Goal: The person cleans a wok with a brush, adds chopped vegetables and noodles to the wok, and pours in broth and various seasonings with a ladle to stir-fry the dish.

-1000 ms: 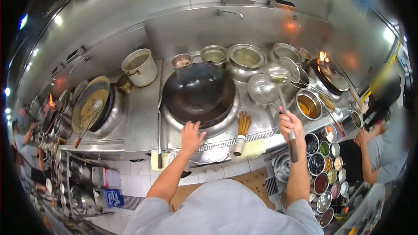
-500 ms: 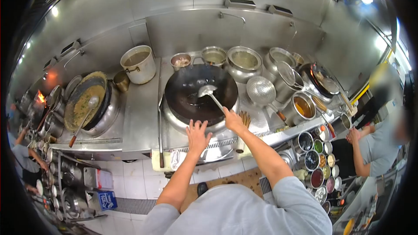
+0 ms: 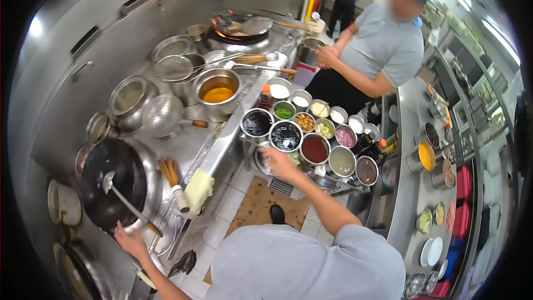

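At the lower left, my left hand point(image 3: 131, 241) is by the near rim of a black wok point(image 3: 114, 205), fingers apart and holding nothing. A ladle point(image 3: 130, 204) rests in the wok, its wooden-tipped handle over the rim near that hand. My right hand point(image 3: 282, 164) reaches over the front of the sauce pots, empty, with its fingers apart. Just beyond it are two pots of dark liquid point(image 3: 286, 135) and a pot of red sauce point(image 3: 315, 149). A bamboo brush point(image 3: 174, 183) and a folded cloth point(image 3: 199, 191) lie on the counter edge between my hands.
A perforated strainer point(image 3: 162, 115) and a pot of orange liquid point(image 3: 217, 89) stand on the stove. Flames rise at another wok point(image 3: 240, 29) farther back. A co-worker point(image 3: 383, 44) stands beyond the sauce pots with hands together. A side counter point(image 3: 408, 189) runs along the right.
The view has swung right. My right hand has let go of the ladle, which lies in the wok, and has moved over to the sauce pots. My left hand stays near the wok rim.
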`<state>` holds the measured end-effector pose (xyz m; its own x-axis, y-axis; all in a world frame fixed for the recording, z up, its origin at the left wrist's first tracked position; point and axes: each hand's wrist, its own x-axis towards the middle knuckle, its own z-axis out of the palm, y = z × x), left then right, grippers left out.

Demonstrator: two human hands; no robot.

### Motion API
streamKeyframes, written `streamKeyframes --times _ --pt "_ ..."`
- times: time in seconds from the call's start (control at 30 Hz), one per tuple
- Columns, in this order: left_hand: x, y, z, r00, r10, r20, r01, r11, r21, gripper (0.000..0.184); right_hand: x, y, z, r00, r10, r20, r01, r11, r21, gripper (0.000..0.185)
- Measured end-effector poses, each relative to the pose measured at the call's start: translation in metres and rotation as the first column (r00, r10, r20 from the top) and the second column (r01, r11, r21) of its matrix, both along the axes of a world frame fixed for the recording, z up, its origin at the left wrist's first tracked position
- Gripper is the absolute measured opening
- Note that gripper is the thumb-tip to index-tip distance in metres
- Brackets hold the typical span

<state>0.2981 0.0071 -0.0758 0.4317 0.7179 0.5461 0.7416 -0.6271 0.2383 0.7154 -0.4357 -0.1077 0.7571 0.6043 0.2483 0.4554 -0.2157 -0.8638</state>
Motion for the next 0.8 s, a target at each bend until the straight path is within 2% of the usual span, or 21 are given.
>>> streamKeyframes --times 0.03,0.07,0.1,0.13,0.17,0.23,0.3,0.33,0.37,0.43,0.5,0.53,0.6,0.63,0.67,0.7,0.77,0.8 --pt "0.003 -0.015 0.01 0.999 0.015 0.029 -0.016 1.0 0.024 0.061 0.008 -0.053 0.03 0.962 -0.237 -0.133 0.214 0.963 -0.166 0.041" --pt "0.008 -0.029 0.017 0.998 0.027 0.058 -0.029 0.999 0.046 0.06 0.039 -0.107 0.013 0.926 -0.356 0.127 0.376 0.904 -0.202 0.037" --pt "0.016 -0.045 0.027 0.999 0.006 0.035 -0.007 0.999 0.048 0.06 0.057 -0.158 0.014 0.856 -0.516 -0.007 0.507 0.844 -0.176 0.035" --pt "0.025 -0.065 0.035 0.998 0.033 0.059 -0.037 0.997 0.067 0.057 0.087 -0.219 -0.025 0.664 -0.633 0.398 0.733 0.658 -0.175 0.034" --pt "0.036 -0.084 0.04 0.994 0.065 0.086 -0.072 0.994 0.084 0.055 0.099 -0.255 0.003 0.58 -0.674 0.457 0.802 0.57 -0.178 0.033" --pt "0.063 -0.124 0.041 0.997 0.042 0.07 -0.048 0.995 0.087 0.053 0.131 -0.322 -0.01 0.45 -0.782 0.431 0.893 0.4 -0.207 0.032" --pt "0.083 -0.161 0.032 0.998 0.027 0.052 -0.032 0.995 0.093 0.052 0.147 -0.33 0.011 0.419 -0.907 0.04 0.892 0.403 -0.205 0.032" --pt "0.092 -0.177 0.022 0.995 -0.098 0.01 0.097 0.993 0.065 0.05 0.157 -0.332 0.009 0.447 -0.891 -0.075 0.868 0.453 -0.204 0.029" --pt "0.1 -0.192 0.014 0.975 -0.222 -0.027 0.223 0.974 0.031 0.048 0.17 -0.331 0.0 0.444 -0.892 -0.087 0.866 0.452 -0.214 0.029" --pt "0.117 -0.23 0.009 0.947 -0.3 -0.116 0.266 0.933 -0.241 0.045 0.197 -0.329 -0.032 0.599 -0.781 -0.177 0.673 0.611 -0.416 0.027" --pt "0.121 -0.253 -0.011 0.897 -0.408 -0.169 0.335 0.879 -0.34 0.045 0.228 -0.343 -0.114 0.735 -0.645 0.21 0.644 0.569 -0.511 0.025" --pt "0.119 -0.261 -0.023 0.897 -0.405 -0.177 0.332 0.881 -0.338 0.045 0.235 -0.334 -0.115 0.726 -0.672 0.147 0.586 0.492 -0.644 0.026" --pt "0.103 -0.27 -0.053 0.862 -0.477 -0.17 0.312 0.765 -0.564 0.046 0.231 -0.321 -0.12 0.761 -0.621 0.187 0.559 0.483 -0.673 0.027" --pt "0.084 -0.268 -0.082 0.858 -0.481 -0.178 0.311 0.765 -0.564 0.046 0.228 -0.321 -0.123 0.792 -0.565 0.23 0.537 0.467 -0.703 0.027" --pt "0.058 -0.261 -0.124 0.899 -0.436 -0.033 0.29 0.651 -0.702 0.044 0.23 -0.33 -0.139 0.87 -0.457 0.186 0.415 0.472 -0.778 0.029" --pt "0.031 -0.252 -0.162 0.928 -0.358 0.102 0.285 0.508 -0.813 0.042 0.226 -0.334 -0.136 0.867 -0.463 0.184 0.416 0.468 -0.78 0.029" --pt "-0.031 -0.237 -0.212 0.959 -0.284 0.004 0.106 0.343 -0.933 0.037 0.209 -0.343 -0.116 0.913 -0.355 0.199 0.364 0.496 -0.788 0.024" --pt "-0.057 -0.231 -0.232 0.965 -0.257 -0.06 0.008 0.259 -0.966 0.036 0.205 -0.345 -0.094 0.926 -0.366 0.087 0.274 0.497 -0.823 0.022"
